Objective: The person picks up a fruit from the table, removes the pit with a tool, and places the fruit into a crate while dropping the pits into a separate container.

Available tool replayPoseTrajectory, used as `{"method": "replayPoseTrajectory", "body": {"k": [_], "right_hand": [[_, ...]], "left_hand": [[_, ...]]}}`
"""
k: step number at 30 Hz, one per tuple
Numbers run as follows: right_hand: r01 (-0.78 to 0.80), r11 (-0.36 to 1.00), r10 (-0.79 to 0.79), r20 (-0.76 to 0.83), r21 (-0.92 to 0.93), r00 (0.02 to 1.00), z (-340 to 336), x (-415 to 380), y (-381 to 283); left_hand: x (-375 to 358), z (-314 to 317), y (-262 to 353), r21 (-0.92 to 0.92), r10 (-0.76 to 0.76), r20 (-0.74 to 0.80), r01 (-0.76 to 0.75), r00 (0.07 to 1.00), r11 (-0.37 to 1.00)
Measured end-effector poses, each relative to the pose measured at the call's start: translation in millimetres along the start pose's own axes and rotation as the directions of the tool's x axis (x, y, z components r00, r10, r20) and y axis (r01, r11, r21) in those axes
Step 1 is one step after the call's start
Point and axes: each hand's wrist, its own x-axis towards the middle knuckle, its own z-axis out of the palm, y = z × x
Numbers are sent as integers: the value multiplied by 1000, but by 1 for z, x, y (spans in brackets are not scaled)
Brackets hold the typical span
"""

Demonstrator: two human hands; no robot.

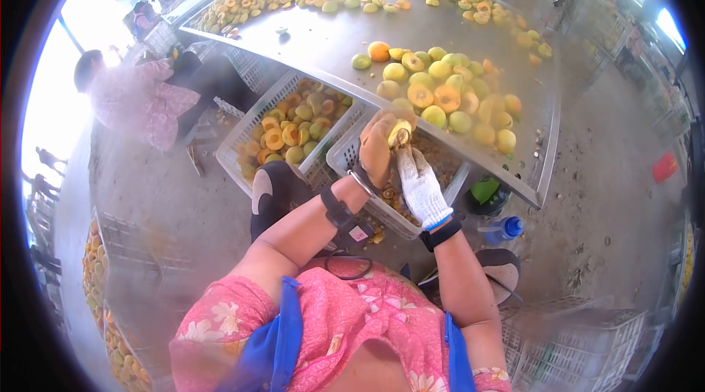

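My left hand (378, 144), closed, grips a cut yellow peach half (400, 130) at the metal table's front edge. Its cut face is turned up toward me. My right hand (420, 183), in a white knitted glove, is closed, with its fingertips at the fruit. Between them shows a small dark tool (399, 139), mostly hidden by the fingers. Below both hands stands a white plastic crate (400, 224) with brown pits and scraps in it. Just beyond, a pile of whole and halved peaches (440, 87) lies on the table.
Left of the pit crate, another white crate (239, 124) holds peach halves. The metal table (316, 40) carries more fruit along its far side. A blue-capped bottle (507, 228) and a dark green container (488, 197) stand on the right. A person in pink (139, 98) sits at the left.
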Motion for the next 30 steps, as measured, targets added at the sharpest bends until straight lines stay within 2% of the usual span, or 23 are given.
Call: {"method": "replayPoseTrajectory", "body": {"k": [3,6,9,10,12,13,16,17,19,20,21,24,25,26,28,29,30], "right_hand": [[-102,992,98,64,73,993,-1,-7,-11],[-159,977,146,99,143,984,3,-12,-13],[-163,974,148,102,156,984,5,-13,-9],[-159,976,145,100,150,984,5,-13,-8],[-162,973,142,126,166,982,5,-14,-6],[-162,972,139,139,172,980,4,-14,-4],[-195,928,103,282,318,954,-2,-13,6],[-216,923,121,292,318,949,-3,-14,6],[-249,914,148,310,319,939,-2,-14,5],[-207,941,134,264,269,955,0,-13,9],[-166,962,119,217,216,969,3,-12,14],[-228,931,164,234,283,958,6,-14,13],[-352,868,247,309,350,918,3,-17,5],[-473,785,321,390,400,863,2,-19,-1],[-529,747,359,427,402,830,3,-19,-3],[-552,728,372,442,406,816,3,-18,-4],[-583,693,366,488,425,792,2,-16,-2]], "left_hand": [[-3,13,13,-139,-114,-96,101,989,985],[-2,14,39,-175,-295,22,295,955,939],[-2,13,45,-130,-319,26,320,947,939],[-2,12,39,-15,-208,-4,208,978,978],[-4,11,24,221,26,-24,-20,999,975],[-3,12,25,216,42,-15,-38,999,976],[3,3,53,44,-257,227,254,939,966],[5,-1,53,20,-234,354,243,905,970],[6,-4,49,137,-264,271,235,926,962],[6,-5,45,197,-277,229,234,933,952],[5,-2,39,311,-213,153,158,965,937],[-3,1,34,284,-110,82,82,991,955],[-1,-3,42,130,-276,170,256,946,958],[-1,-3,46,95,-311,214,297,926,950],[-2,-4,50,31,-370,304,379,878,925],[5,-11,43,51,-375,373,385,849,922],[6,-13,42,220,-337,396,268,854,938]]}}
